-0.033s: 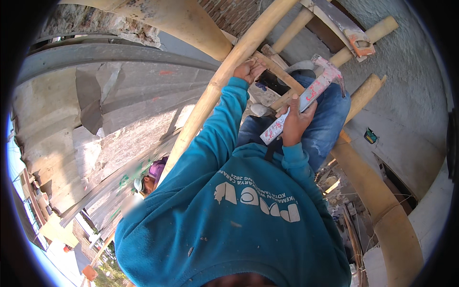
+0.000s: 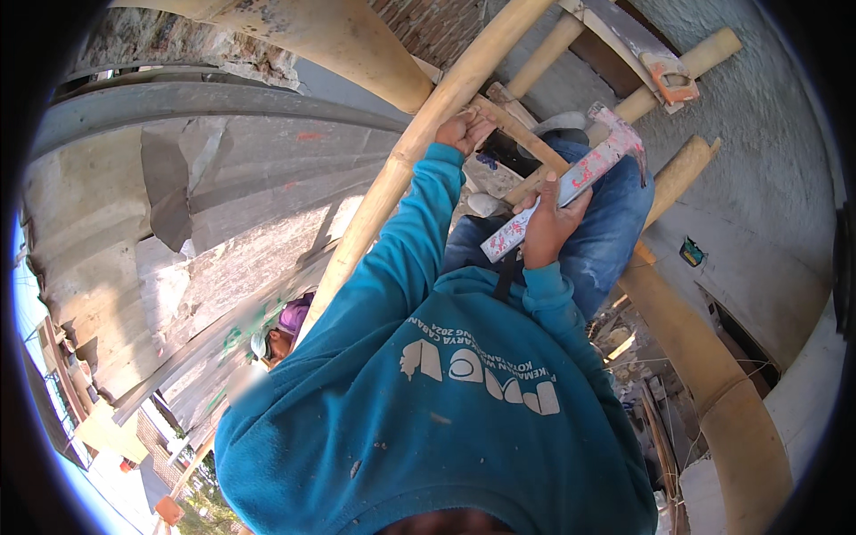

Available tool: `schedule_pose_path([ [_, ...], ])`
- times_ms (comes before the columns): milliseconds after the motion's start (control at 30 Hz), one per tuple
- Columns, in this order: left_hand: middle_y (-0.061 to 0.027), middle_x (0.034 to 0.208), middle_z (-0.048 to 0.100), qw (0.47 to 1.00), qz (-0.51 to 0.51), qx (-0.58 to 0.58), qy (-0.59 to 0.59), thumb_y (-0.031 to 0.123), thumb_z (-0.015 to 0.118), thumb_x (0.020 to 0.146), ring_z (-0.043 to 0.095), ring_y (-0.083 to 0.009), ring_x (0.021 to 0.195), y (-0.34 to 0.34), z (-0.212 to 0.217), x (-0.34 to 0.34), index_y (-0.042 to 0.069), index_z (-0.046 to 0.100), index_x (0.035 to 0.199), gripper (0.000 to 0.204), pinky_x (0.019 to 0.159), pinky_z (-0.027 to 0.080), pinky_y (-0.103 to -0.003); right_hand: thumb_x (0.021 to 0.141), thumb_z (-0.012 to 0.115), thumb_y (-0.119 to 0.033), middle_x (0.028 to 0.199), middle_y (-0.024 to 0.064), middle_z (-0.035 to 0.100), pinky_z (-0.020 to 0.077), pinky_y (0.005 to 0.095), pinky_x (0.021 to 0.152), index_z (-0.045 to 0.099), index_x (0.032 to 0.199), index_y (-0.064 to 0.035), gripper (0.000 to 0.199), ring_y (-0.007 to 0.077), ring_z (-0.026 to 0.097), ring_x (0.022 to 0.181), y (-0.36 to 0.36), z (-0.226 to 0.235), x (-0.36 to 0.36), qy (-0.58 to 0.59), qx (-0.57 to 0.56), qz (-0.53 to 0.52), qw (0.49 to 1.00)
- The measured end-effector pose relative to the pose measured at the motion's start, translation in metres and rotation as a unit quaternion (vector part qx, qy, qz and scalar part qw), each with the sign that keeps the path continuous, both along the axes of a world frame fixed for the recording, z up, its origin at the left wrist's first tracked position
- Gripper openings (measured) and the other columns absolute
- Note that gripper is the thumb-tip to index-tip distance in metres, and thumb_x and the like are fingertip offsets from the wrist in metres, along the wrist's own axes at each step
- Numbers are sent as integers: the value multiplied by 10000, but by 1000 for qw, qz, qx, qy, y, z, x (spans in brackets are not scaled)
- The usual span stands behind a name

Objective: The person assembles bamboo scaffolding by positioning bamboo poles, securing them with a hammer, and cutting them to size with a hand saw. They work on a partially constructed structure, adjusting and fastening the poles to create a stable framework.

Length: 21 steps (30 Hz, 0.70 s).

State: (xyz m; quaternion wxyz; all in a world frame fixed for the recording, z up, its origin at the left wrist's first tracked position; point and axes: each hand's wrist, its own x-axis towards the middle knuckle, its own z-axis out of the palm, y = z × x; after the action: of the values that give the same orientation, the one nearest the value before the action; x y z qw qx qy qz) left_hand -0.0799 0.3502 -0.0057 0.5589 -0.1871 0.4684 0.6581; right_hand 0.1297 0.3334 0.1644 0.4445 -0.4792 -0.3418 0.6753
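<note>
My right hand [image 2: 555,230] is wrapped round the handle of a claw hammer [image 2: 596,168], worn white with pink-red paint. The hammer's head points up and to the right, over my jeans. My left hand [image 2: 464,134] is closed beside a thick bamboo pole [image 2: 406,160], at the end of a narrow wooden batten [image 2: 524,138]. Its fingers are pinched together; whatever they hold is too small or hidden to make out.
A handsaw [image 2: 669,76] with an orange handle lies on boards at the upper right. More bamboo [image 2: 687,178] crosses on the right by a grey wall [image 2: 767,125]. Corrugated sheets [image 2: 267,169] spread to the left. Another person in a purple cap [image 2: 294,314] is below left.
The hammer in my right hand has shifted very slightly, its head a little to the right and its handle end a little left. My left hand stays put.
</note>
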Motion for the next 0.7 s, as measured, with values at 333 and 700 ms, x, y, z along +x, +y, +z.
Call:
schedule_pose_path([
  [333,-233,1178,613,1000,15,22,4,146,433,1059,639,-351,1103,16,-7,-4,-69,528,1193,270,985,576,-417,989,565,-130,741,74,518,469,311,455,318,1338,-61,434,146,512,501,-19,-59,-28,-7,-122,52,991],
  [700,-225,1158,618,998,28,52,5,148,404,1067,637,-357,1100,18,-2,2,-76,519,1203,286,1007,562,-432,983,545,-99,743,49,489,456,306,431,393,1222,-41,289,136,480,483,-19,-61,-40,-14,-112,65,992],
])
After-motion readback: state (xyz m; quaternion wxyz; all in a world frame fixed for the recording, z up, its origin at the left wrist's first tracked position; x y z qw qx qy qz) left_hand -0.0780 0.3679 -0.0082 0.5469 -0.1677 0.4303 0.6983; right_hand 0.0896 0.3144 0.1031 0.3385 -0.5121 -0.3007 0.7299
